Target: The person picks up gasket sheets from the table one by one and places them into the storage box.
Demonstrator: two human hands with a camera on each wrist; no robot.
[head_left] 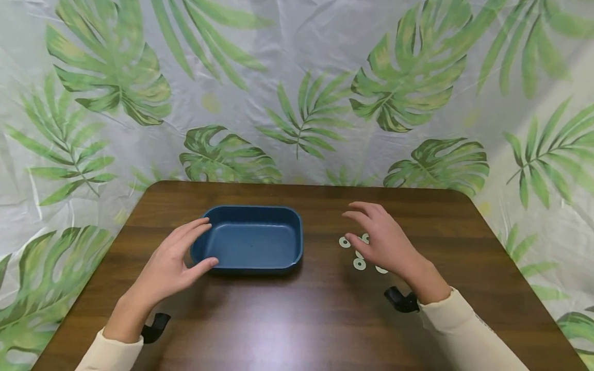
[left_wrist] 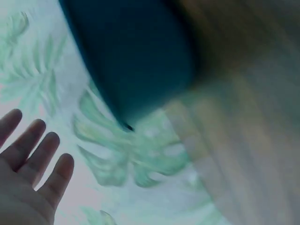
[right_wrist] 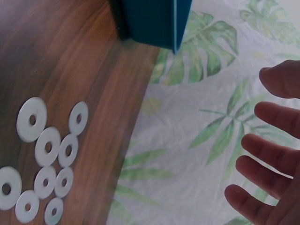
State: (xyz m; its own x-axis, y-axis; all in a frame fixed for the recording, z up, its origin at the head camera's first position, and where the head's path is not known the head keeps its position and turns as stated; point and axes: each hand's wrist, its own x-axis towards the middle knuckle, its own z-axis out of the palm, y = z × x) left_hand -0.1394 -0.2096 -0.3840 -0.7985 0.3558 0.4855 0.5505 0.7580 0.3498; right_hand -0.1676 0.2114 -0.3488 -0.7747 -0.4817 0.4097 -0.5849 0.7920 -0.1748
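Nine pale washers (right_wrist: 41, 147), one blue tray (head_left: 252, 245), one wooden table (head_left: 274, 324) and one leaf-print cloth (head_left: 315, 56) are visible.

You had a brown table (head_left: 278, 330) in front of you, with darker streaks like wood and round far corners. A blue tub (head_left: 252, 245) sat right on it, the right way up, with its long sides going left to right. Past the tub, only a thin strip of table ran to the far edge. On your side of the tub, the top had a bright, shiny patch. To the right of the tub, with bare wood between, you had flat, pale rings (right_wrist: 47, 159) with round holes. Nine showed in the right wrist view, lying close together in a bunch.
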